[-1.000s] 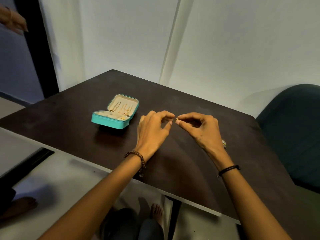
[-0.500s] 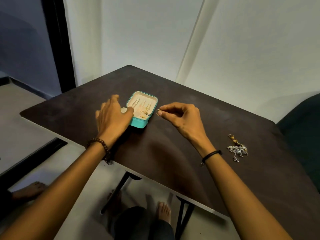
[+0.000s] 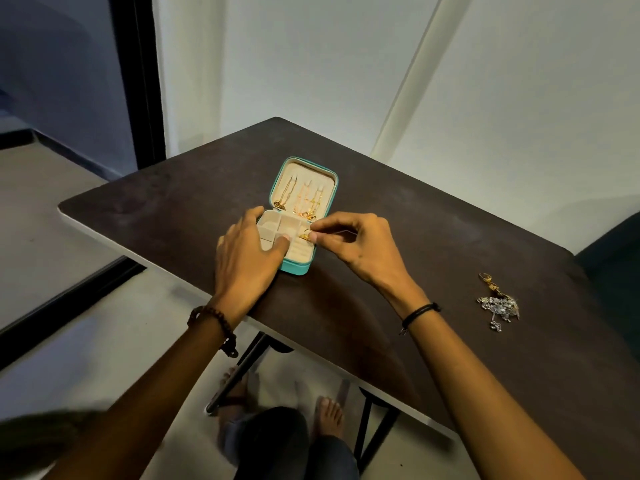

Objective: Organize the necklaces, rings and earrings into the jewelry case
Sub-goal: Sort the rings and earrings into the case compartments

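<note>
In case (image 3: 294, 266) lid: 3 necklaces (image 3: 304, 199); right hand (image 3: 360, 247) pinches ring (image 3: 305, 234), seemingly; left hand (image 3: 246, 258) flat atop.

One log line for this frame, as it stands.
left hand rests on jewelry case | right hand pinches gold ring over tray | loose jewelry on table

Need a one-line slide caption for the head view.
Right hand pinches a small gold piece over the open teal case, left hand rests on it, loose jewelry lies on the table.

Plain home-like room, dark table (image 3: 346, 341), white wall (image 3: 311, 81), upholstered chair (image 3: 618, 268)
</note>
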